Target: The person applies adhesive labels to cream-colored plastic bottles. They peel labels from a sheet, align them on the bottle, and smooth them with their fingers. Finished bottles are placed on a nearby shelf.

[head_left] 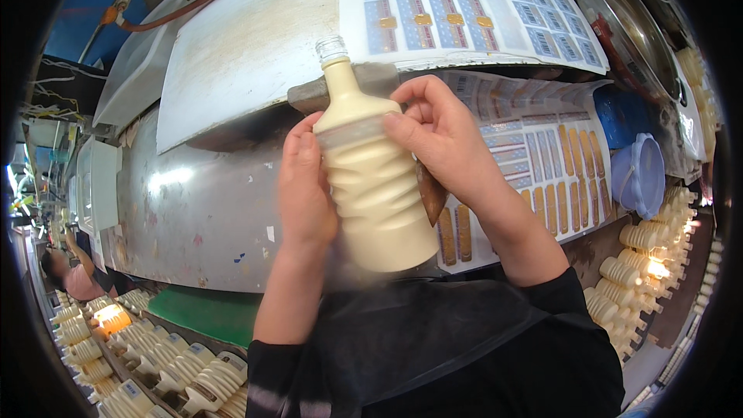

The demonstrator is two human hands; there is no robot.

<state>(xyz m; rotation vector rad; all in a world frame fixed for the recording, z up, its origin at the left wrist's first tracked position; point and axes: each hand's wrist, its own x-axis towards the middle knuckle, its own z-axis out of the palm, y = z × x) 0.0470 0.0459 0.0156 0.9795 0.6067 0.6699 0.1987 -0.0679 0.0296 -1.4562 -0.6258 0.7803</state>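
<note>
A cream-coloured glass bottle point(379, 205) with rippled sides and a bare, clear threaded neck is held upright, slightly tilted, between my two hands. Across its upper body lies a thin see-through strip point(352, 132), like a clear label. My left hand point(302, 190) is closed along the bottle's left side, its thumb by one end of the strip. At the other end, my right hand point(441, 131) presses its thumb on the strip, with the index finger at the shoulder and the other fingers curled. Behind the neck is a grey-brown block point(309, 94).
Sheets of printed labels lie on the white board point(248, 39) and on the grey table point(209, 193). A lilac bucket point(641, 178) and a metal basin point(631, 23) stand at the right. Rows of cream bottles point(193, 371) fill both lower sides. Another person point(77, 275) is far left.
</note>
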